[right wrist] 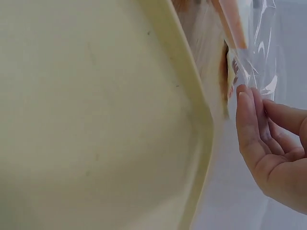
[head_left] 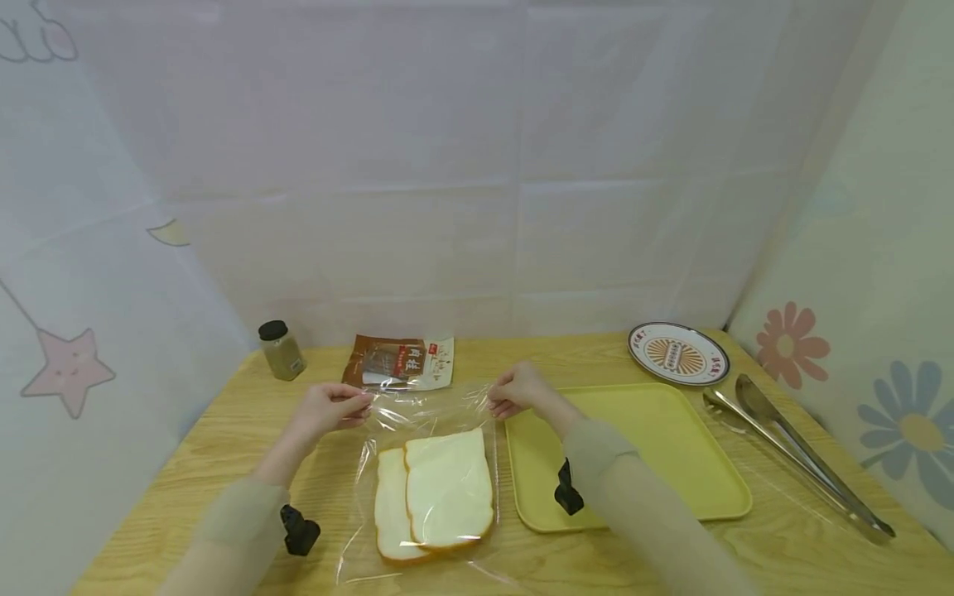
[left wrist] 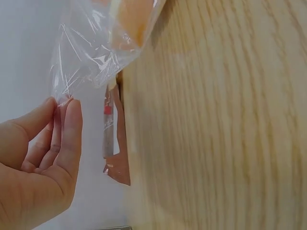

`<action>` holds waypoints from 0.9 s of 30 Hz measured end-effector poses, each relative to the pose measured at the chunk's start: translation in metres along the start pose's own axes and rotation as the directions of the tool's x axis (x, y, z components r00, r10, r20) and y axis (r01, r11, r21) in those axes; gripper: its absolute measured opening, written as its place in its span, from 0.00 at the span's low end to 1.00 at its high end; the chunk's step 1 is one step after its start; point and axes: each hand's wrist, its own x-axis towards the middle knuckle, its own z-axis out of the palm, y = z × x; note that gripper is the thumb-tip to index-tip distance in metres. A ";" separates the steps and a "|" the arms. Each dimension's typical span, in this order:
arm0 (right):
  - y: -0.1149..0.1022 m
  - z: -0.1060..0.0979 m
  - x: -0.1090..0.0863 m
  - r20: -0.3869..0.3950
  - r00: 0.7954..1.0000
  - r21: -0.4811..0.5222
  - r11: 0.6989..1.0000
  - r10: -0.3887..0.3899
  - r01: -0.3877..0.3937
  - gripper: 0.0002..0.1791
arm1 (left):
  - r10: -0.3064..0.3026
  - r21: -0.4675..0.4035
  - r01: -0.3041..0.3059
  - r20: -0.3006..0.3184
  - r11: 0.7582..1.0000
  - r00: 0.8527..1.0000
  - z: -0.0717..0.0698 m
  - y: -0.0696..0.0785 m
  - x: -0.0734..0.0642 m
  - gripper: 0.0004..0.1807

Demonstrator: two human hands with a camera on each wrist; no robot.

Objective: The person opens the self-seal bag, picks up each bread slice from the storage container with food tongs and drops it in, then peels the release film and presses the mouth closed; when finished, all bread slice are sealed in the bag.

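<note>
A clear plastic bag with two slices of bread in it lies at the front middle of the table. The slices overlap, one partly on top of the other. My left hand pinches the bag's far left corner between thumb and fingers; the left wrist view shows the film bunched at the fingertips. At the far right corner my right hand pinches the film too, and in the right wrist view the plastic rises from between thumb and fingers. Both corners are held up off the table.
A yellow tray stands right of the bag, under my right forearm. Metal tongs lie beyond it, and a round plate sits behind. A brown-and-white packet and a black-lidded jar stand by the back wall.
</note>
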 end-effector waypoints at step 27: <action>0.007 0.008 0.018 -0.225 0.970 -0.183 0.982 -0.088 0.046 0.04 | 0.067 0.485 -0.007 -0.106 0.875 0.992 0.004 -0.014 0.028 0.12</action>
